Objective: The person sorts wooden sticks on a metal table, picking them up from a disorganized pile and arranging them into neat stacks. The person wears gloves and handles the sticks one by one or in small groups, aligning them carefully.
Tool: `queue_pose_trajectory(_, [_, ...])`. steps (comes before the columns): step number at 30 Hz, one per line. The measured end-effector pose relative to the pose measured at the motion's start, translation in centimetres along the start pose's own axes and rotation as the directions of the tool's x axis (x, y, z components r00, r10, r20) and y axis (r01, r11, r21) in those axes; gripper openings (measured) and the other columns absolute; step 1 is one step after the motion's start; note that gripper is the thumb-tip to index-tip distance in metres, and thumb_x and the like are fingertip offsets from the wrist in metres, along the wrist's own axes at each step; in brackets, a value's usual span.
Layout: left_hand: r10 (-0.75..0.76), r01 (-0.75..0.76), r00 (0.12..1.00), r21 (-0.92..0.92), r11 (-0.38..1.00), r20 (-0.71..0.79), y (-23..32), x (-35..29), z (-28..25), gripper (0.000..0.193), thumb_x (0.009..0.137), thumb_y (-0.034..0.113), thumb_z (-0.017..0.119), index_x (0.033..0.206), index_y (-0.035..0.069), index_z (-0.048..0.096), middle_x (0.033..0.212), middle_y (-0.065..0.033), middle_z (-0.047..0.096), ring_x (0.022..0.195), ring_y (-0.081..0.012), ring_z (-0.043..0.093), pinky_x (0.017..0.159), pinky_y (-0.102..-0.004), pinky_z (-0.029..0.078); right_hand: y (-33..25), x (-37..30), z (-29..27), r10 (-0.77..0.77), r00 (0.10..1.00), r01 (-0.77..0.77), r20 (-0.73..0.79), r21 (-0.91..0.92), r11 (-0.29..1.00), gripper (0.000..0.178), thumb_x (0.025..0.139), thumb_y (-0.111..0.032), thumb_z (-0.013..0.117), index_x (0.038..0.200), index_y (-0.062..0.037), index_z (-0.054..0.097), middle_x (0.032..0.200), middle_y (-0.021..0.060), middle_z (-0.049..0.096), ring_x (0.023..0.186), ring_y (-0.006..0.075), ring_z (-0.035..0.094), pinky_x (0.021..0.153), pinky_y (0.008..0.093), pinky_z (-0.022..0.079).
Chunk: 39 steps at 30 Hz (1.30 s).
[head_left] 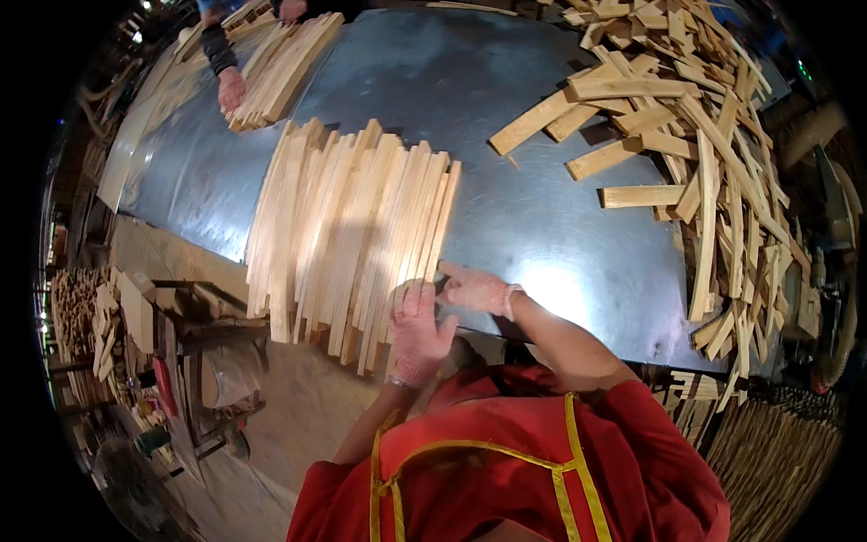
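A row of pale wooden strips point(357, 226) lies side by side on the metal tabletop, their near ends uneven and jutting past its front edge. My left hand point(420, 336), in a thin pinkish glove, rests on the near ends of the rightmost strips, fingers straight and thumb apart. Against the right side of the row is my right hand point(477, 289), gloved alike, its fingers stretched toward the outermost strip. Neither hand appears wrapped around a strip; the right fingertips are partly hidden.
A large jumbled heap of wooden pieces point(668, 95) covers the table's right side. At the far left, a co-worker's gloved hand point(232, 88) touches another bundle of strips point(289, 68). A wooden stand point(185, 379) is on the floor at left. Stacked strips point(768, 452) stand at lower right.
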<state>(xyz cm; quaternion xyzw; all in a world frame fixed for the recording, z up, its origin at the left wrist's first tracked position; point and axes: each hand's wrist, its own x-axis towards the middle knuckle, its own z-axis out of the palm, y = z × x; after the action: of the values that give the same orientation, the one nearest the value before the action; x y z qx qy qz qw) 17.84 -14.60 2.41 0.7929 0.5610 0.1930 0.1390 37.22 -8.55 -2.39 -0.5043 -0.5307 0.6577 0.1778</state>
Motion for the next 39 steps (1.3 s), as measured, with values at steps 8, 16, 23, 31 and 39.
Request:
queue_pose_trajectory(8, [0.073, -0.080, 0.993, 0.067, 0.995, 0.097, 1.7, -2.8, 1.4, 0.075, 0.080, 0.032, 0.079, 0.145, 0.006, 0.055, 0.145, -0.0202, 0.056, 0.134, -0.0417, 0.052, 0.110, -0.0544, 0.042, 3.1, -19.9, -28.1, -0.030, 0.285, -0.705, -0.958, -0.231, 0.671, 0.060, 0.084, -0.034, 0.075, 0.131, 0.0006, 0.062, 0.130, 0.0239, 0.066, 0.125, 0.0408, 0.061, 0.108, 0.0475, 0.050])
queue_pose_trajectory(16, [0.236, -0.197, 0.904, -0.143, 0.970, 0.357, 9.6, 2.4, 5.4, 0.074, 0.082, 0.035, 0.078, 0.144, 0.002, 0.055, 0.145, -0.0231, 0.056, 0.133, -0.0435, 0.054, 0.111, -0.0533, 0.043, 13.3, -28.7, -35.8, 0.139, 0.077, -0.631, -0.987, 0.060, 0.774, 0.066, 0.082, -0.029, 0.080, 0.136, -0.0029, 0.054, 0.123, 0.0287, 0.070, 0.117, 0.0440, 0.067, 0.097, 0.0478, 0.055])
queue_pose_trajectory(23, [0.061, 0.607, 0.684, -0.614, 0.505, 0.727, 13.2, 7.8, 13.4, 0.061, 0.092, 0.027, 0.077, 0.144, 0.002, 0.055, 0.121, -0.0119, 0.067, 0.111, -0.0195, 0.065, 0.094, -0.0349, 0.052, 2.0, -22.4, -24.9, 0.042, 0.711, -0.133, -0.702, -0.076, 0.988, 0.091, 0.085, -0.049, 0.074, 0.156, 0.0007, 0.046, 0.142, 0.0271, 0.064, 0.134, 0.0398, 0.059, 0.118, 0.0384, 0.042])
queue_pose_trajectory(31, [-0.095, 0.671, 0.668, -0.542, 0.505, 0.738, 15.8, 10.4, 10.9, 0.046, 0.090, 0.019, 0.075, 0.132, 0.001, 0.064, 0.101, -0.0039, 0.069, 0.094, -0.0124, 0.064, 0.084, -0.0315, 0.054, 1.6, -19.8, -43.3, -0.108, 0.413, -0.772, -0.904, -0.411, 0.485, 0.078, 0.086, -0.046, 0.074, 0.150, -0.0076, 0.052, 0.138, 0.0245, 0.066, 0.137, 0.0391, 0.055, 0.110, 0.0462, 0.046])
queue_pose_trajectory(39, [-0.428, 0.633, 0.770, -0.645, 0.428, 0.472, 8.4, 3.4, 4.0, 0.044, 0.092, 0.019, 0.069, 0.132, 0.000, 0.065, 0.101, -0.0099, 0.072, 0.097, -0.0183, 0.068, 0.086, -0.0344, 0.054, 3.1, -17.7, -23.9, -0.041, 0.625, -0.104, -0.779, -0.135, 0.985, 0.085, 0.094, -0.035, 0.068, 0.163, -0.0003, 0.032, 0.131, 0.0218, 0.068, 0.117, 0.0313, 0.068, 0.102, 0.0399, 0.052])
